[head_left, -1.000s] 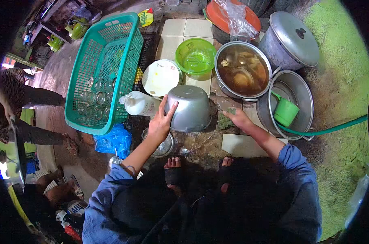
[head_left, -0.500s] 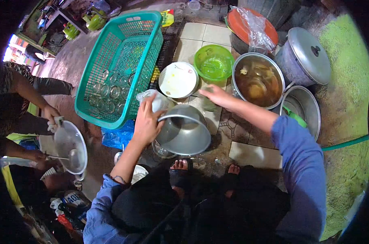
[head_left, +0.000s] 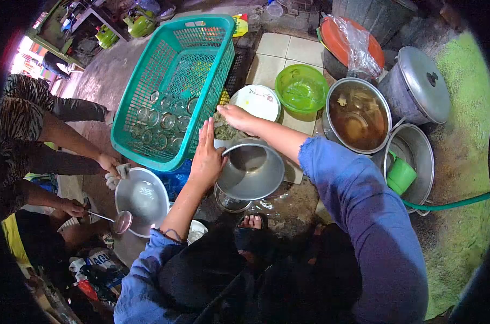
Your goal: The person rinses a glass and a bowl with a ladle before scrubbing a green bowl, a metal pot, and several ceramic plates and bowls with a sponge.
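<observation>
My left hand (head_left: 206,159) grips the rim of a tilted metal pot (head_left: 250,173), its thumb at the edge and fingers along the outside. The pot's open mouth faces me, above the wet floor. Just beyond the pot, my right hand (head_left: 239,117) is closed over a grey-green mesh scrubber (head_left: 224,130), partly hidden under the fingers. A pale container behind my left hand is mostly covered. Close past my right hand are white plates (head_left: 258,101) with a yellow smear on top and a green plastic basin (head_left: 301,89).
A teal basket (head_left: 148,70) holds several glass jars. At right stand a pot of brown water (head_left: 358,116), a metal pot (head_left: 426,146) with a green mug (head_left: 400,175), and a lidded pot (head_left: 424,81). At left, another person's hands hold a metal basin (head_left: 142,200) and a ladle (head_left: 123,221).
My right hand has moved left with the mesh scrubber, from near the green basin to beside the pot. The other person's basin has tilted upward to face the camera. The view has shifted slightly.
</observation>
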Tool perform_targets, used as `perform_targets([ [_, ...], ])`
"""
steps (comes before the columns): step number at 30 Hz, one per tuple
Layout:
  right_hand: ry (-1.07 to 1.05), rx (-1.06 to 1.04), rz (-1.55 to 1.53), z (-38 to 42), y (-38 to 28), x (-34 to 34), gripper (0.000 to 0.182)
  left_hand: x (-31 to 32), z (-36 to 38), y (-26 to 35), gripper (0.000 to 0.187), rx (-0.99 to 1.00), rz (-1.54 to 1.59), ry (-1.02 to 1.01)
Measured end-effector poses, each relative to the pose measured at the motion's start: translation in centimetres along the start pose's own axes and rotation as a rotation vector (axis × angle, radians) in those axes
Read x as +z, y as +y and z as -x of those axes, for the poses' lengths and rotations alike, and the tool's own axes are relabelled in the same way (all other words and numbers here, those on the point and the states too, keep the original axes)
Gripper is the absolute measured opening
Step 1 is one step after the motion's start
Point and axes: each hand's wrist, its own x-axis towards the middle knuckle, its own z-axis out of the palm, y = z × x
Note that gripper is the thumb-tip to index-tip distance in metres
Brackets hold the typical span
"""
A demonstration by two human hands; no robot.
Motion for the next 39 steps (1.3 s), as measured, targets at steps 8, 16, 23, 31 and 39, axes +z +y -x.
perform_targets([
  [8,0.220,-0.010,0.048,1.3,0.3,-2.9,0.053,0.7,0.0,-0.4,0.024,0.021,-0.117,0.001],
  [16,0.391,0.128,-0.231,15.8,-6.8,-13.6,0.046,-3.9,0.4,2.0,0.033,0.015,-0.217,0.075],
  [23,0.334,-0.078,-0.658,32.6,-20.9,-13.4,0.030,-12.7,0.6,7.3,0.049,-0.183,0.151,-0.152],
  [31,0.547,-0.245,0.798,38.0,-18.3,-6.5,0.032,-22.9,2.9,18.5,0.045,-0.191,0.741,-0.071],
  [39,0.310,-0.247,0.789,43.0,-18.5,-1.3,0.073,-22.2,2.5,21.9,0.046,-0.081,0.584,0.224],
])
